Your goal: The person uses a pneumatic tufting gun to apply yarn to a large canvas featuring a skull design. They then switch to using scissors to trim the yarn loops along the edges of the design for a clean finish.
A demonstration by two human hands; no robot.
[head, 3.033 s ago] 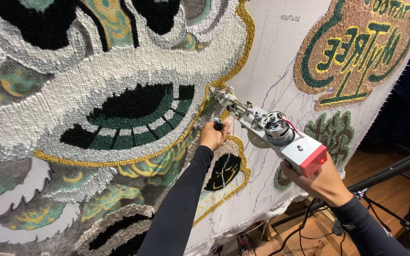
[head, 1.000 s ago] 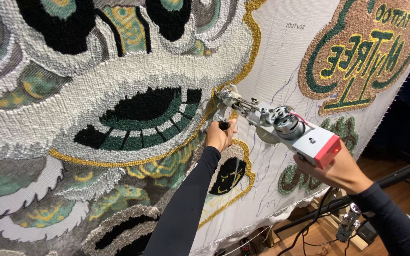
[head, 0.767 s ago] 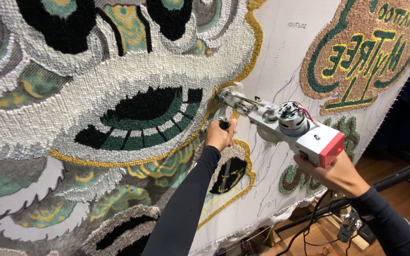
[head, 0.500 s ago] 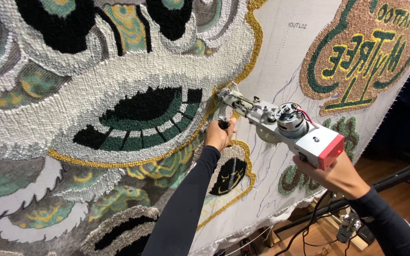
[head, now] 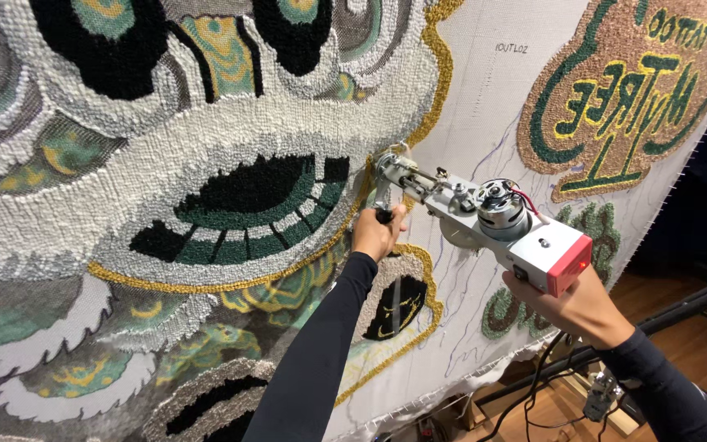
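A tufting gun (head: 484,219), silver with a white and red rear block, is pressed nose-first against a stretched tufting cloth (head: 484,98) at a golden outline. My left hand (head: 376,235) is shut around the gun's front handle, just below the nose. My right hand (head: 576,308) grips the rear handle under the red end. Both arms wear dark sleeves. The cloth carries a large tufted design (head: 206,205) in white, black, green and gold.
A smaller tufted emblem (head: 632,90) in brown, green and yellow fills the cloth's upper right. A dark metal frame bar (head: 689,307) runs below right. A black cable (head: 533,393) hangs from the gun above a wooden floor (head: 689,344).
The gun's nose has crept slightly up along the golden outline, and both hands moved with it. My grip on both handles is unchanged.
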